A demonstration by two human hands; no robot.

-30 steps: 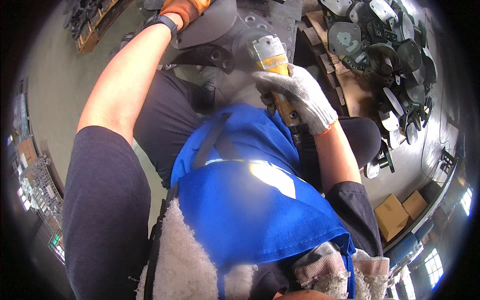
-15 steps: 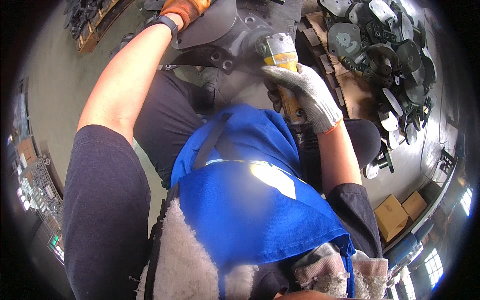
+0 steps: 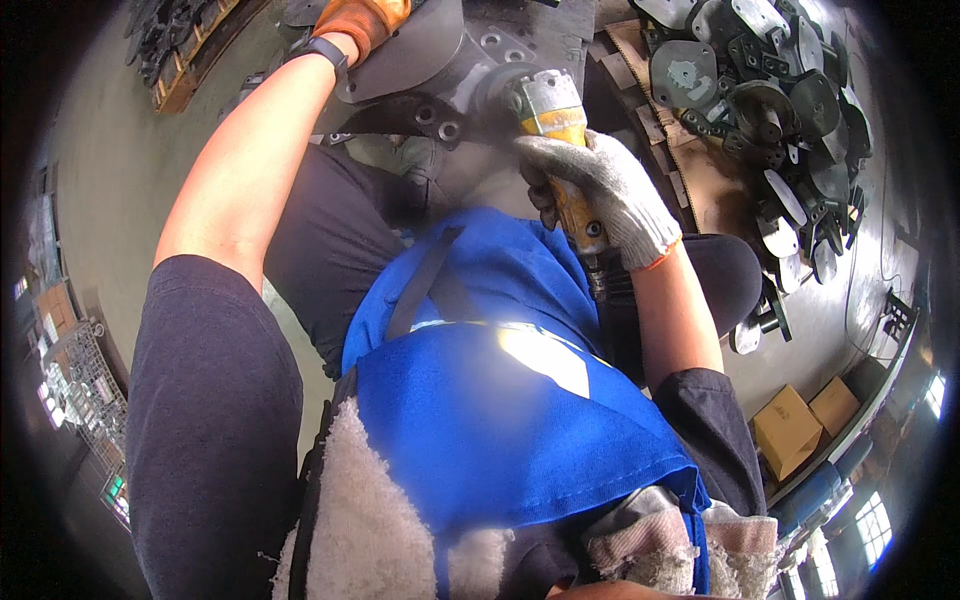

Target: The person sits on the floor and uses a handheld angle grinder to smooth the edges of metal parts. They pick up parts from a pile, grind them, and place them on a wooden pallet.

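Note:
My right hand [image 3: 610,190], in a pale knitted glove with a grey palm, is wrapped round the yellow body of an angle grinder [image 3: 570,205]. The grinder's silver head points away from me, and its blurred disc lies against or just above a dark metal bracket [image 3: 462,90] with several round holes. A rounded grey plate [image 3: 405,55] forms the bracket's left part. At the top edge my left hand [image 3: 365,22], in an orange glove, is closed on this metal part; its fingertips are cut off by the picture's edge.
Many similar metal parts [image 3: 780,110] are heaped on cardboard and a wooden pallet [image 3: 650,110] to the right. Another loaded wooden pallet [image 3: 195,65] stands far left. Cardboard boxes [image 3: 787,430] sit lower right. My knees and blue apron [image 3: 500,420] are close below the work.
The bracket, both hands and the grinder appear slightly further left in the picture, along with the nearby pile. Both hands keep their hold.

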